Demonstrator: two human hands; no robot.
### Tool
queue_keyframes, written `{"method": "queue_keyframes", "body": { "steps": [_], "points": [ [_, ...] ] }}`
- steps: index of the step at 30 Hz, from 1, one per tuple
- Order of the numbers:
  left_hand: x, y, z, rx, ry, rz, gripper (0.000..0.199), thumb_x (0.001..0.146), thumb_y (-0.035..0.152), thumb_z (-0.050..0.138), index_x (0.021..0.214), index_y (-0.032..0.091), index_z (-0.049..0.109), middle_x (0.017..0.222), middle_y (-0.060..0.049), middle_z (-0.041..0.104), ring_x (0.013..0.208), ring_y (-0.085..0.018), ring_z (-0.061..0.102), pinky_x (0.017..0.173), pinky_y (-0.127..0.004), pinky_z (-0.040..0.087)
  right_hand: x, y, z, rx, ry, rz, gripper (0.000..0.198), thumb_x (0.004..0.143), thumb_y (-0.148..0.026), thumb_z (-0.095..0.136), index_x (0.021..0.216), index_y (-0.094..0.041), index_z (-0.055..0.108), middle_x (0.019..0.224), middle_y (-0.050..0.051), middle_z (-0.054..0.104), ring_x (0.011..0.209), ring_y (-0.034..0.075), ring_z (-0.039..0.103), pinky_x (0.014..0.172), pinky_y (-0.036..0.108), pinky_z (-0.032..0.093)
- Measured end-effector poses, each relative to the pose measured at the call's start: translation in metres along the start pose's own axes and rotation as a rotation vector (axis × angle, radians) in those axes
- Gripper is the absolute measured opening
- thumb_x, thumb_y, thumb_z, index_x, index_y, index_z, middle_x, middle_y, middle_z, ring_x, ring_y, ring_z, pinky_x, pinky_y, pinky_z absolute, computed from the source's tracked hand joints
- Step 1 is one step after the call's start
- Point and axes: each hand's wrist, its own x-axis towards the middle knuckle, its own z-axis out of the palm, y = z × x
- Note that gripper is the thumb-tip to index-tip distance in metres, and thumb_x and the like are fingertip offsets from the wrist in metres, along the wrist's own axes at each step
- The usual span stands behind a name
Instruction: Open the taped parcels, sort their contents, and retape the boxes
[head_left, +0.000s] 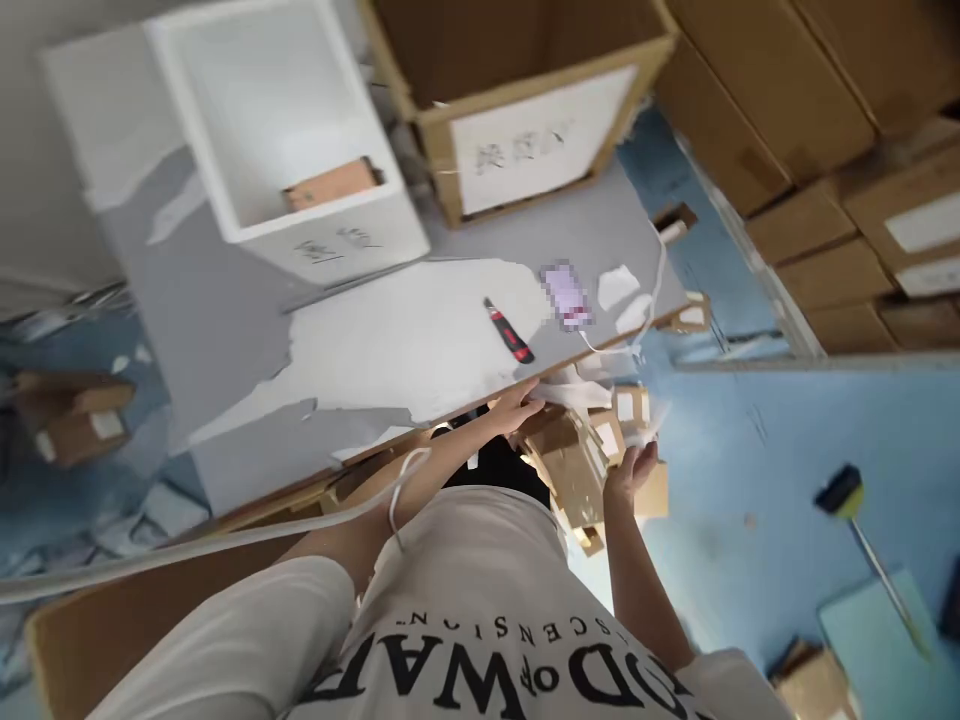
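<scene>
My left hand (pixel 516 408) reaches past the front edge of the worktable, its thumb and index finger at the end of a crumpled white piece (pixel 574 393), paper or thin plastic. The two fingers seem to pinch it. To the right, lower down, my right hand (pixel 632 472) is raised with its fingers curled upward and blurred. A faint whitish streak lies by its fingertips, too smeared to name. On the table near my left hand is a red and black utility knife (pixel 510 332). Beyond it lies a phone (pixel 567 295), pixelated, with a white cable (pixel 660 270) beside it.
A white foam box (pixel 337 245) holding a small brown carton (pixel 334 186) and an open cardboard box (pixel 525 150) stand on the grey table (pixel 210 400). Small cartons (pixel 581 470) heap below my hands. Stacked cartons (pixel 780 120) line the right; a broom (pixel 874 560) lies on the blue floor.
</scene>
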Motion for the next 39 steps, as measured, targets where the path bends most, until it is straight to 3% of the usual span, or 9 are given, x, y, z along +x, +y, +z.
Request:
{"method": "queue_keyframes", "body": {
  "steps": [4,8,12,16,19,25,29,33,39],
  "points": [
    [-0.070,-0.002,-0.067,-0.114,0.414,0.138,0.078,0.083,0.066,0.050,0.144,0.017,0.043,0.152,-0.014,0.037,0.144,-0.030,0.029,0.119,-0.046,0.022,0.033,-0.073,0.074,-0.047,-0.206,-0.362,0.078,0.085,-0.060,0.042,0.145,-0.012,0.027,0.150,0.019,0.031,0.142,0.028,0.030,0.116,0.051,0.024],
    [-0.157,-0.032,-0.108,-0.222,0.968,0.208,0.080,0.079,0.067,0.056,0.140,0.016,0.047,0.150,-0.016,0.041,0.142,-0.031,0.033,0.119,-0.049,0.022,0.025,-0.148,0.165,0.009,-0.541,-0.671,0.073,0.086,-0.061,0.044,0.142,-0.016,0.034,0.150,0.018,0.032,0.142,0.029,0.029,0.115,0.055,0.023],
    [-0.238,-0.077,-0.113,-0.303,1.506,0.201,0.083,0.076,0.071,0.057,0.139,0.018,0.048,0.149,-0.015,0.042,0.141,-0.031,0.034,0.120,-0.048,0.022,-0.034,-0.198,0.254,0.098,-0.902,-0.834,0.069,0.087,-0.058,0.046,0.141,-0.016,0.036,0.148,0.018,0.036,0.141,0.028,0.032,0.114,0.054,0.026],
    [-0.308,-0.115,-0.092,-0.325,1.858,0.145,0.083,0.077,0.071,0.056,0.139,0.017,0.048,0.149,-0.017,0.042,0.141,-0.031,0.034,0.119,-0.048,0.023,-0.130,-0.212,0.313,0.176,-1.216,-0.883,0.066,0.088,-0.055,0.048,0.139,-0.014,0.039,0.145,0.018,0.041,0.138,0.026,0.038,0.115,0.052,0.027],
    [-0.350,-0.137,-0.067,-0.352,2.050,0.071,0.081,0.079,0.069,0.055,0.139,0.015,0.047,0.146,-0.019,0.044,0.139,-0.032,0.038,0.118,-0.049,0.026,-0.208,-0.206,0.327,0.194,-1.444,-0.933,0.065,0.087,-0.053,0.051,0.138,-0.014,0.041,0.143,0.018,0.044,0.137,0.025,0.041,0.115,0.050,0.029],
    [-0.408,-0.173,-0.024,-0.477,2.259,-0.041,0.080,0.079,0.072,0.051,0.138,0.017,0.050,0.144,-0.016,0.048,0.139,-0.032,0.037,0.119,-0.047,0.026,-0.327,-0.182,0.316,0.210,-1.737,-1.004,0.065,0.088,-0.055,0.051,0.140,-0.017,0.039,0.145,0.016,0.043,0.137,0.026,0.041,0.115,0.050,0.032],
    [-0.442,-0.198,-0.004,-0.547,2.321,0.005,0.088,0.075,0.077,0.051,0.140,0.018,0.047,0.146,-0.016,0.045,0.142,-0.033,0.033,0.119,-0.047,0.025,-0.382,-0.161,0.309,0.189,-1.828,-1.041,0.064,0.088,-0.054,0.051,0.138,-0.017,0.041,0.144,0.017,0.044,0.137,0.027,0.041,0.115,0.052,0.031],
    [-0.468,-0.222,0.017,-0.618,2.419,-0.044,0.091,0.074,0.079,0.050,0.141,0.017,0.045,0.147,-0.016,0.044,0.141,-0.033,0.033,0.119,-0.047,0.025,-0.427,-0.136,0.307,0.127,-1.951,-1.072,0.061,0.088,-0.051,0.052,0.138,-0.017,0.042,0.145,0.017,0.044,0.137,0.027,0.040,0.115,0.052,0.030],
    [-0.482,-0.246,0.036,-0.690,2.525,-0.102,0.092,0.074,0.080,0.048,0.140,0.015,0.047,0.146,-0.018,0.045,0.139,-0.034,0.037,0.118,-0.046,0.027,-0.477,-0.098,0.311,-0.081,-2.095,-1.034,0.067,0.086,-0.059,0.051,0.137,-0.016,0.042,0.144,0.017,0.045,0.138,0.024,0.040,0.117,0.047,0.029]
  ]
}}
